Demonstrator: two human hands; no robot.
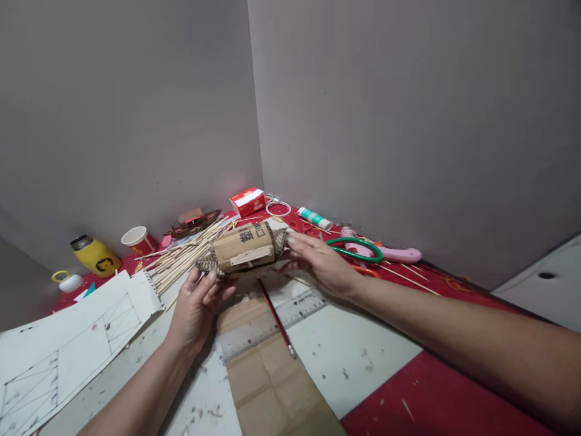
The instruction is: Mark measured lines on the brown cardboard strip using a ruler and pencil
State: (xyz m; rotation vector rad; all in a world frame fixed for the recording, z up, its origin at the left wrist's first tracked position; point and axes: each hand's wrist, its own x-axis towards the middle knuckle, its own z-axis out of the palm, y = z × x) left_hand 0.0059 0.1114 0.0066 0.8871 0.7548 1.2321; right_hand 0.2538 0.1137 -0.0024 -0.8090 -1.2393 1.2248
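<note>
Both hands hold up a small cardboard boat model (244, 249) with a rolled brown cabin bearing black print and woven ends. My left hand (196, 306) grips its near left end from below, fingers curled against the hull. My right hand (320, 262) holds the right end, fingers wrapped on the tip. The model hovers just above a clear ruler (267, 324) and a red pencil (276, 316) lying on a brown cardboard sheet (276, 387).
A bundle of bamboo sticks (181, 254) lies behind the model. Also around it: a dark wooden boat model (193, 223), paper cup (138, 240), yellow bottle (95, 254), red box (247, 200), glue stick (315, 218), green-handled scissors (356, 249), pink cutter (390, 251), drawing pad (63, 351). Grey walls close the corner.
</note>
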